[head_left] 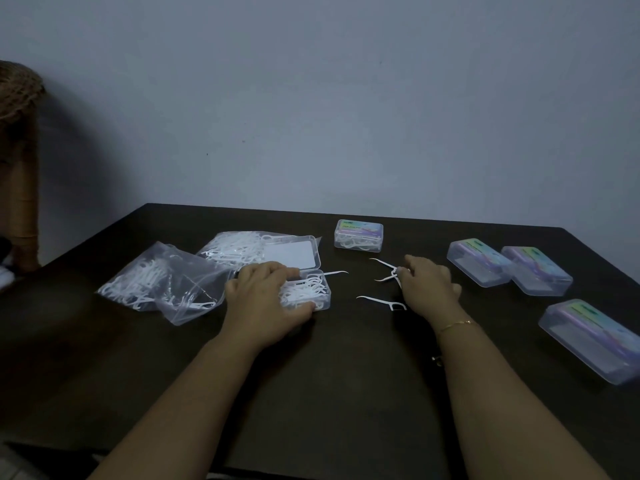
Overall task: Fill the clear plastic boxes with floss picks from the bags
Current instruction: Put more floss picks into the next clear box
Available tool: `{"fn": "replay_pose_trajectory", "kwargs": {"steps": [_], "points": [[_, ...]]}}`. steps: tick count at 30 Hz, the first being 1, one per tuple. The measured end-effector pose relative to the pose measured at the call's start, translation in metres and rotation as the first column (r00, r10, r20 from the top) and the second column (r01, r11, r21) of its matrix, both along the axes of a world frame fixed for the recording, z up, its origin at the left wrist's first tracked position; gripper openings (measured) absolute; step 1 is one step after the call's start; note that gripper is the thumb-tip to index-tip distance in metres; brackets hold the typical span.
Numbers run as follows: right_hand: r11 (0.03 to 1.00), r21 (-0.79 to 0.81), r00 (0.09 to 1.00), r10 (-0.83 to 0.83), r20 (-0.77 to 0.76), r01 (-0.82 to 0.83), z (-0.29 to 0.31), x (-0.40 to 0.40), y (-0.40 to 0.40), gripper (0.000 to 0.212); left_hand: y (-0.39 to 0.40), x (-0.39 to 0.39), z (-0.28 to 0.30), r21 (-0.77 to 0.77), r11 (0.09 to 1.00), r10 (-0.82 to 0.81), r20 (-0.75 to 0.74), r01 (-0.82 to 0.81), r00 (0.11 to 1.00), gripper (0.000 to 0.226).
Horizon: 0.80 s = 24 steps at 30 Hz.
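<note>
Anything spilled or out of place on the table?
Yes. One floss pick lies loose on the table near the right hand, and another pokes out past the open box under the left hand.

Near edge: bare dark table [346,393] between the forearms.
Left: two bags [162,282] and the open box [304,292] crowd the tabletop.
Centre: loose floss picks [381,301] lie scattered.
Right: three closed boxes [509,266] block the side.

I am sitting at a dark tabletop [346,393] abutting a plain grey wall [346,98]; a wicker chair [19,133] is standing far left.
</note>
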State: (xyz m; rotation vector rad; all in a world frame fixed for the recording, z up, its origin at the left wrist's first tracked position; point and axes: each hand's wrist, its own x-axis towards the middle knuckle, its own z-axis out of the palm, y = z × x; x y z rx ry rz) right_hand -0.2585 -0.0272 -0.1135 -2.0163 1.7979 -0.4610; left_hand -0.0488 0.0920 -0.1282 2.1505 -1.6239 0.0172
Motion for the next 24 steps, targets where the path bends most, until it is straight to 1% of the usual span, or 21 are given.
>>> {"fn": "replay_pose_trajectory", "kwargs": {"steps": [4,5,7,10,12,16,18,21,24], "points": [[0.988,0.026,0.972,0.158,-0.176,-0.155,-0.002,0.0,0.006,0.047,0.0,-0.005,0.001,-0.011,1.0,0.005,0.013,-0.005,1.0,0.063],[0.985,0.029,0.962,0.175,-0.212,-0.172,-0.002,0.001,0.006,0.045,0.0,-0.006,0.001,-0.018,1.0,0.002,0.021,-0.001,1.0,0.063],[0.984,0.016,0.958,0.177,-0.225,-0.178,0.0,0.002,0.006,0.041,0.0,-0.008,0.001,-0.035,0.999,-0.009,0.032,0.011,0.999,0.064],[0.981,0.019,0.961,0.195,-0.194,-0.195,0.003,0.003,0.005,0.034,0.001,-0.009,0.001,-0.044,0.999,-0.018,0.032,0.019,0.999,0.062],[0.98,0.023,0.97,0.2,-0.138,-0.199,0.004,0.004,0.004,0.032,0.0,-0.009,0.0,-0.046,0.999,-0.019,0.025,0.02,1.0,0.06],[0.978,0.077,0.972,0.178,0.15,-0.191,0.007,0.001,0.007,0.037,0.0,-0.009,0.0,-0.054,0.998,-0.022,0.011,0.023,1.0,0.057],[0.98,0.074,0.961,0.162,0.223,-0.182,0.009,-0.001,0.007,0.036,0.0,-0.009,0.0,-0.057,0.998,-0.028,0.002,0.028,1.0,0.057],[0.987,0.055,0.966,0.136,0.221,-0.151,0.011,-0.005,0.006,0.034,-0.001,-0.009,0.0,-0.057,0.998,-0.031,0.001,0.031,1.0,0.057],[0.986,0.073,0.979,0.135,0.15,-0.147,0.013,-0.007,0.006,0.031,-0.002,-0.009,0.0,-0.054,0.998,-0.033,0.0,0.033,0.999,0.056]]}}
